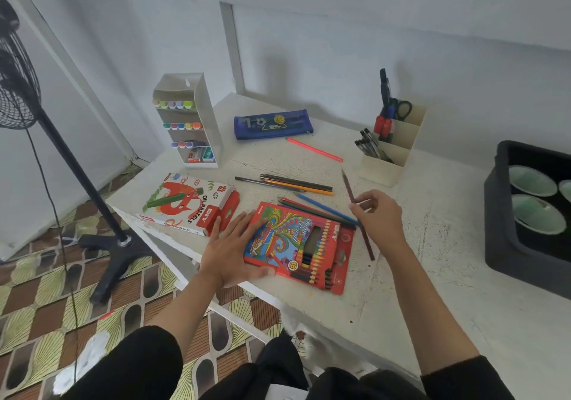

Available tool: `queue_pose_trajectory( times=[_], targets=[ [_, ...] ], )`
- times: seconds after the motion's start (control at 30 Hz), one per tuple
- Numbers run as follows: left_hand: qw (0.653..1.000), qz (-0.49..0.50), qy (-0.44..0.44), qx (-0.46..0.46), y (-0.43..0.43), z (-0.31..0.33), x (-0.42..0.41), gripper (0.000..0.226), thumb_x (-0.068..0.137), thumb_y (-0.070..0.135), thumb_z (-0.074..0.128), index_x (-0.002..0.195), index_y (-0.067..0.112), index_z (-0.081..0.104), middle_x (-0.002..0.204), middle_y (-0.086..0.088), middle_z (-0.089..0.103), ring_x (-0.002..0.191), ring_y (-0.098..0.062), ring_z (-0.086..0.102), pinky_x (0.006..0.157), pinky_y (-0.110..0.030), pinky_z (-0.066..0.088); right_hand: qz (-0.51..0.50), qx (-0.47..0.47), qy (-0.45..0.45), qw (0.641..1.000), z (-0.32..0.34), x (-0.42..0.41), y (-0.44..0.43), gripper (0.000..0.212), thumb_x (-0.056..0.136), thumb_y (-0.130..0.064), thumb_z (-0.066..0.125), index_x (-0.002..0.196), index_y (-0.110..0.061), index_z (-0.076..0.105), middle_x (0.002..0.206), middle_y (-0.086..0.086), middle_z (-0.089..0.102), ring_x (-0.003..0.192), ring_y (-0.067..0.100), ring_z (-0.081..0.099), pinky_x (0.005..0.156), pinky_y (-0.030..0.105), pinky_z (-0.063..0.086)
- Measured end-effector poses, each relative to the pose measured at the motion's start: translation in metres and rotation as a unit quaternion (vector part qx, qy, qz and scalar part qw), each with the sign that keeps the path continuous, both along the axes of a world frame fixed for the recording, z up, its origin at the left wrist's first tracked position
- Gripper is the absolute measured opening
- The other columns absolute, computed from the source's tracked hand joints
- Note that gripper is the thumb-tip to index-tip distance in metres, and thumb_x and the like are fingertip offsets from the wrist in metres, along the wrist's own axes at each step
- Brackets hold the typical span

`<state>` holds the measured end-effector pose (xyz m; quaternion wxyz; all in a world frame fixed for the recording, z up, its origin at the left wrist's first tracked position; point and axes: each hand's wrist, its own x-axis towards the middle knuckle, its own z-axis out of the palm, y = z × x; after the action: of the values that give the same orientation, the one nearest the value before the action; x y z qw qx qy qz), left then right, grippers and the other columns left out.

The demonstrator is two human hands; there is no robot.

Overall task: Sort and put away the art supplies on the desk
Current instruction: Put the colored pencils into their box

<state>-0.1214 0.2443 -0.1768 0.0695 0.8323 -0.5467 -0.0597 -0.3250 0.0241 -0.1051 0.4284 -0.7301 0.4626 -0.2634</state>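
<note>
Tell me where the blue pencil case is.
In the head view, the blue pencil case lies far back on the desk, between the marker rack at left and the pen holder at right.

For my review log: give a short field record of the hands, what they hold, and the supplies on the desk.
left hand: flat on the coloured pencil box
right hand: pinches a dark pencil
loose on desk: pencils, a pink pencil
containers: pencil case, pen holder, marker rack
also: oil pastels box
</note>
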Motion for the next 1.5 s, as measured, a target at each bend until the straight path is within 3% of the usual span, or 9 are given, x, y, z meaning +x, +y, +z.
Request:
queue_pose_trajectory(
  times=[0.3, 0.5, 0.7, 0.83, 0.97, 1.07, 1.23, 1.33, 1.5],
  targets=[
    [1.0, -0.007, -0.001, -0.019, 0.0, -0.002, 0.001, 0.107, 0.057, 0.099, 0.024, 0.148, 0.044, 0.009, 0.158, 0.008, 0.013, 0.147, -0.014, 0.007, 0.116, -0.049, -0.012, -0.082, 0.18, -0.124, 0.972, -0.014, -0.048, 0.012, 0.048, 0.088, 0.002, 0.057, 0.121, -0.023, 0.032, 0.089, 0.007, 0.06, 0.048, 0.015, 0.061, 0.054, 0.026, 0.052],
    [1.0, -0.006, -0.007, -0.021, 0.0, -0.001, 0.0, 0.108, 0.057, 0.098, 0.025, 0.148, 0.042, 0.012, 0.158, 0.008, 0.015, 0.146, -0.013, 0.009, 0.115, -0.049, -0.012, -0.17, 0.181, -0.22, 0.943, -0.026, -0.066, 0.017, 0.008, 0.1, -0.013, 0.035, 0.103, -0.017, 0.04, 0.077, 0.015, 0.064, 0.047, 0.021, 0.061, 0.048, 0.028, 0.049],
    [0.999, -0.006, 0.0, -0.036, 0.0, -0.001, -0.001, 0.109, 0.057, 0.099, 0.024, 0.148, 0.04, 0.017, 0.157, 0.007, 0.02, 0.146, -0.015, 0.013, 0.116, -0.05, -0.009, -0.258, 0.185, -0.281, 0.905, -0.033, -0.074, 0.014, 0.007, 0.096, -0.007, 0.05, 0.101, -0.006, 0.055, 0.087, 0.009, 0.057, 0.05, 0.004, 0.059, 0.05, 0.013, 0.05],
    [0.999, -0.006, -0.007, -0.039, 0.0, 0.0, -0.002, 0.109, 0.057, 0.099, 0.024, 0.148, 0.04, 0.017, 0.157, 0.007, 0.021, 0.145, -0.015, 0.014, 0.116, -0.05, -0.008, -0.229, 0.188, -0.3, 0.907, -0.035, -0.079, 0.018, 0.022, 0.088, 0.003, 0.06, 0.107, -0.005, 0.055, 0.083, 0.014, 0.065, 0.063, 0.013, 0.067, 0.06, 0.018, 0.055],
    [0.999, -0.004, -0.004, -0.038, 0.0, 0.002, -0.003, 0.109, 0.057, 0.099, 0.022, 0.148, 0.039, 0.017, 0.157, 0.007, 0.02, 0.145, -0.015, 0.015, 0.116, -0.05, -0.008, -0.202, 0.181, -0.3, 0.915, -0.036, -0.077, 0.024, 0.016, 0.087, 0.003, 0.061, 0.102, 0.002, 0.059, 0.081, 0.018, 0.069, 0.065, 0.017, 0.07, 0.064, 0.021, 0.057],
    [0.999, -0.002, -0.005, -0.035, 0.001, 0.002, -0.003, 0.11, 0.057, 0.099, 0.021, 0.148, 0.04, 0.016, 0.157, 0.007, 0.018, 0.146, -0.015, 0.014, 0.116, -0.049, -0.009, -0.17, 0.171, -0.271, 0.932, -0.039, -0.079, 0.024, 0.013, 0.086, 0.004, 0.06, 0.097, 0.001, 0.065, 0.084, 0.015, 0.069, 0.068, 0.013, 0.07, 0.067, 0.018, 0.057],
    [0.999, -0.002, -0.002, -0.034, 0.001, 0.002, -0.004, 0.109, 0.057, 0.099, 0.02, 0.148, 0.041, 0.014, 0.158, 0.008, 0.017, 0.146, -0.015, 0.013, 0.115, -0.048, -0.01, -0.026, 0.075, -0.092, 0.993, -0.041, -0.074, 0.028, 0.015, 0.08, -0.005, 0.071, 0.083, -0.02, 0.074, 0.093, -0.002, 0.069, 0.088, 0.01, 0.06, 0.08, 0.02, 0.047],
    [0.999, -0.003, 0.002, -0.037, 0.001, 0.002, -0.003, 0.109, 0.057, 0.099, 0.021, 0.148, 0.04, 0.015, 0.158, 0.008, 0.017, 0.146, -0.014, 0.011, 0.115, -0.048, -0.011, 0.054, 0.026, 0.003, 0.998, -0.043, -0.057, 0.033, 0.013, 0.076, -0.011, 0.076, 0.086, -0.02, 0.076, 0.1, -0.007, 0.063, 0.098, 0.009, 0.051, 0.081, 0.016, 0.039],
    [0.999, -0.001, 0.004, -0.036, 0.0, 0.002, -0.003, 0.11, 0.055, 0.1, 0.02, 0.148, 0.041, 0.014, 0.158, 0.008, 0.017, 0.146, -0.014, 0.011, 0.116, -0.048, -0.01, 0.064, -0.036, 0.138, 0.988, -0.048, -0.029, 0.047, 0.01, 0.075, -0.03, 0.076, 0.082, -0.036, 0.072, 0.109, -0.02, 0.05, 0.107, 0.007, 0.033, 0.084, 0.03, 0.022]
  ],
)
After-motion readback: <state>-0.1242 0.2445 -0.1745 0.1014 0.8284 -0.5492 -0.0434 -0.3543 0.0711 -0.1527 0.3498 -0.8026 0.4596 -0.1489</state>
